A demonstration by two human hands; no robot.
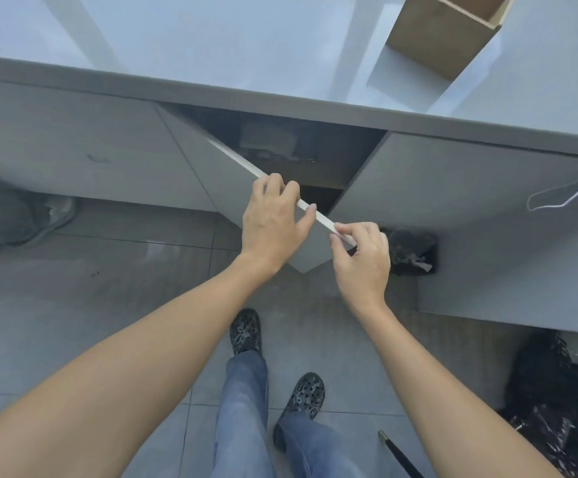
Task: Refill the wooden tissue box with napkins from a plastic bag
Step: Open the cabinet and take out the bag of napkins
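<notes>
The wooden tissue box (442, 32) stands open and upright on the grey counter (211, 46) at the upper right. Below the counter a grey cabinet door (211, 174) is swung partly open. My left hand (273, 222) grips the door's top edge, fingers curled over it. My right hand (363, 257) pinches the same edge near its outer corner. Inside the dark cabinet a pale bundle (268, 138) lies on a shelf; I cannot tell whether it is the plastic bag of napkins.
A small black bin (411, 251) sits on the floor by the cabinet's right side. Black plastic bags (556, 401) are piled at the lower right, with a dark stick (398, 453) beside them. Another person's shoe (49, 215) shows at the left. My feet stand on grey tiles.
</notes>
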